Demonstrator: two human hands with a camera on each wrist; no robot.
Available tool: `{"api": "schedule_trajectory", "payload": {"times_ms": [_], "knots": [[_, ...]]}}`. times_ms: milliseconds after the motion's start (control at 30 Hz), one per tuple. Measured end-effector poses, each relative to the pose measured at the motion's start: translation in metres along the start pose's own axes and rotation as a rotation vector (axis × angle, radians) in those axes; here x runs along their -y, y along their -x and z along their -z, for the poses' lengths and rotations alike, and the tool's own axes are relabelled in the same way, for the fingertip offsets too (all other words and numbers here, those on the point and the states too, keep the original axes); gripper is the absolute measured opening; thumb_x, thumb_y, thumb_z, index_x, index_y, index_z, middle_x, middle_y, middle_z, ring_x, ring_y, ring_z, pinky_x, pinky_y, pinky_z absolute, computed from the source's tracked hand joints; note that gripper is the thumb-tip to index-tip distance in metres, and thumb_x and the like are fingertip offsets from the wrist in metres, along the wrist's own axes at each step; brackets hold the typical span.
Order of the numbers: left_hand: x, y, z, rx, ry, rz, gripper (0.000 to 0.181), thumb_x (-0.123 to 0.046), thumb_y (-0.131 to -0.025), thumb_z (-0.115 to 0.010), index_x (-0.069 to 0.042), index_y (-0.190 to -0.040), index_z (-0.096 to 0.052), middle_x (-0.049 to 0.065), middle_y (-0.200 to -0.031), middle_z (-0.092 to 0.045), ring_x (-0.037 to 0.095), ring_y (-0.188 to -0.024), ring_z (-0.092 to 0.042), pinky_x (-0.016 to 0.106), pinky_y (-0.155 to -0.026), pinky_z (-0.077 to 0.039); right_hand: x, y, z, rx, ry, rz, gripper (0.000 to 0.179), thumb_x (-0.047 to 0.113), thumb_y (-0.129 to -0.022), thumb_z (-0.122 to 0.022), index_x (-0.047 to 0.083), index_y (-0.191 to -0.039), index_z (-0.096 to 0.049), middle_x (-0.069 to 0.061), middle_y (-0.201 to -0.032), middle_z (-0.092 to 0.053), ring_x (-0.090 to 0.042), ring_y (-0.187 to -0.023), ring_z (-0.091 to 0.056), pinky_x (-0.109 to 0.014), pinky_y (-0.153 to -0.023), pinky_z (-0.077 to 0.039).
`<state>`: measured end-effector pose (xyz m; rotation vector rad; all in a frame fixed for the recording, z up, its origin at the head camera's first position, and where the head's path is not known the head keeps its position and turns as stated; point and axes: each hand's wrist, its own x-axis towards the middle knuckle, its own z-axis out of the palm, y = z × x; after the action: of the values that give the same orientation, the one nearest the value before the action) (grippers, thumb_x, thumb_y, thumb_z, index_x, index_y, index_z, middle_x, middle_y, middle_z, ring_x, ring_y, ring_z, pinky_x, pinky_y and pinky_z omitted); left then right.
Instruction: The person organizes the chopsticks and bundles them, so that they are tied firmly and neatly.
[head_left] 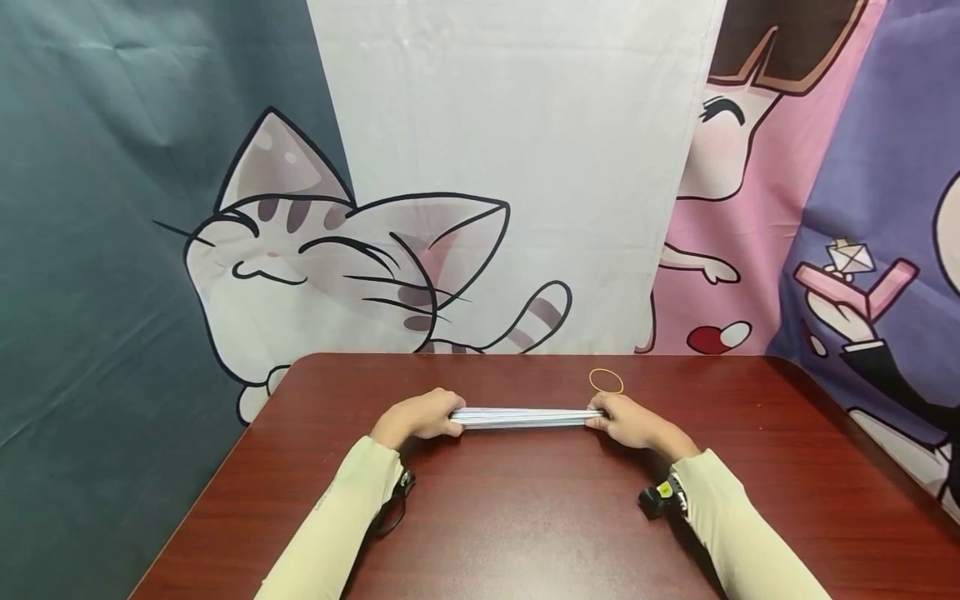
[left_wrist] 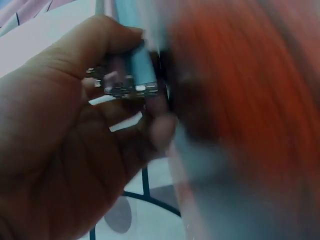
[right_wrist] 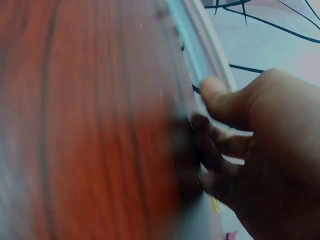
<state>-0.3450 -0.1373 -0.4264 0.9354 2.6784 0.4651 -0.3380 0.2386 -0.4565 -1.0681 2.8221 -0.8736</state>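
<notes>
Between both hands, above the brown table, stretches a long narrow bundle of pale blue, white and pinkish strips (head_left: 525,418). My left hand (head_left: 423,414) grips its left end, thumb on the near side and fingers curled beneath. In the left wrist view, shiny metal pieces (left_wrist: 146,90) show at that end, beside a light blue strip (left_wrist: 142,65). The right hand (head_left: 632,423) pinches the other end between thumb and fingers. In the right wrist view the bundle (right_wrist: 191,35) runs away from the thumb (right_wrist: 220,100). Fingers and blur hide part of both ends.
A thin yellow rubber band (head_left: 604,370) lies on the table (head_left: 525,517) just beyond the right hand. Behind the table's far edge hangs a cloth backdrop (head_left: 525,125) with cartoon figures. Each wrist wears a small dark device (head_left: 656,502).
</notes>
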Motion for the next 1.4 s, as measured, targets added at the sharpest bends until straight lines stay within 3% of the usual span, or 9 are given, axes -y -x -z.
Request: {"api": "schedule_trajectory", "payload": {"times_ms": [167,333,567,700,900,1100,1267,1400], "knots": [[0.005,0.001,0.001,-0.029,0.126,0.010,0.002,-0.011,-0.088,-0.064,-0.011,-0.088,-0.063,-0.004,-0.070,-0.061,0.010,-0.059,-0.055,0.026,-0.057,-0.047,0.000,-0.001,0.004,0.032,-0.262,-0.046,0.008,0.004,-0.095,-0.060,0.000,-0.088,-0.059,-0.002,-0.073,-0.059,-0.008,-0.064,-0.051,-0.025,-0.057,-0.046],[0.007,-0.002,0.001,-0.162,0.087,-0.004,0.006,-0.015,-0.088,-0.067,-0.011,-0.091,-0.063,-0.005,-0.076,-0.058,0.010,-0.070,-0.052,0.027,-0.069,-0.044,-0.001,-0.003,0.000,0.027,-0.454,-0.087,0.009,-0.001,-0.094,-0.056,-0.010,-0.094,-0.059,-0.002,-0.067,-0.052,-0.008,-0.054,-0.047,-0.022,-0.048,-0.041],[0.002,-0.007,-0.004,-0.304,0.145,-0.001,0.010,-0.012,-0.077,-0.069,-0.010,-0.086,-0.068,-0.006,-0.073,-0.060,0.011,-0.068,-0.053,0.027,-0.067,-0.046,0.007,-0.004,-0.007,-0.051,-0.665,-0.182,0.021,-0.007,-0.082,-0.049,-0.019,-0.098,-0.054,0.006,-0.058,-0.040,-0.003,-0.044,-0.033,-0.018,-0.041,-0.026],[-0.005,-0.009,-0.007,-0.377,0.218,0.022,0.012,-0.011,-0.075,-0.070,-0.009,-0.086,-0.069,-0.005,-0.070,-0.061,0.011,-0.066,-0.053,0.028,-0.065,-0.045,0.011,-0.005,-0.009,-0.110,-0.710,-0.187,0.022,-0.009,-0.081,-0.049,-0.021,-0.099,-0.052,0.005,-0.056,-0.039,-0.003,-0.043,-0.032,-0.018,-0.041,-0.025],[-0.018,-0.012,-0.011,-0.459,0.300,0.065,0.011,-0.008,-0.072,-0.072,-0.008,-0.082,-0.069,-0.004,-0.068,-0.062,0.012,-0.064,-0.054,0.028,-0.063,-0.045,0.017,-0.007,-0.012,-0.133,-0.776,-0.207,0.024,-0.011,-0.083,-0.047,-0.021,-0.104,-0.054,0.005,-0.059,-0.041,-0.004,-0.044,-0.032,-0.017,-0.040,-0.026],[-0.031,-0.013,-0.013,-0.553,0.304,0.106,0.018,-0.010,-0.070,-0.075,-0.009,-0.088,-0.071,-0.003,-0.073,-0.066,0.012,-0.065,-0.056,0.027,-0.062,-0.047,0.016,-0.005,-0.011,-0.161,-0.774,-0.191,0.022,-0.008,-0.085,-0.055,-0.014,-0.105,-0.062,0.000,-0.061,-0.048,-0.006,-0.046,-0.037,-0.018,-0.039,-0.030],[-0.039,-0.013,-0.013,-0.584,0.258,0.090,0.017,-0.012,-0.073,-0.075,-0.010,-0.089,-0.071,-0.005,-0.072,-0.065,0.012,-0.066,-0.055,0.028,-0.062,-0.046,0.014,-0.004,-0.006,-0.198,-0.749,-0.131,0.025,-0.002,-0.087,-0.068,-0.006,-0.112,-0.068,-0.026,-0.065,-0.058,-0.009,-0.046,-0.047,-0.019,-0.039,-0.038],[-0.042,-0.013,-0.013,-0.585,0.219,0.099,0.013,-0.012,-0.075,-0.074,-0.009,-0.087,-0.070,-0.007,-0.068,-0.061,0.011,-0.065,-0.051,0.025,-0.060,-0.044,0.014,-0.006,-0.003,-0.198,-0.752,-0.094,0.038,0.005,-0.087,-0.073,-0.012,-0.120,-0.064,-0.040,-0.080,-0.062,-0.010,-0.049,-0.052,-0.021,-0.041,-0.044]]}}
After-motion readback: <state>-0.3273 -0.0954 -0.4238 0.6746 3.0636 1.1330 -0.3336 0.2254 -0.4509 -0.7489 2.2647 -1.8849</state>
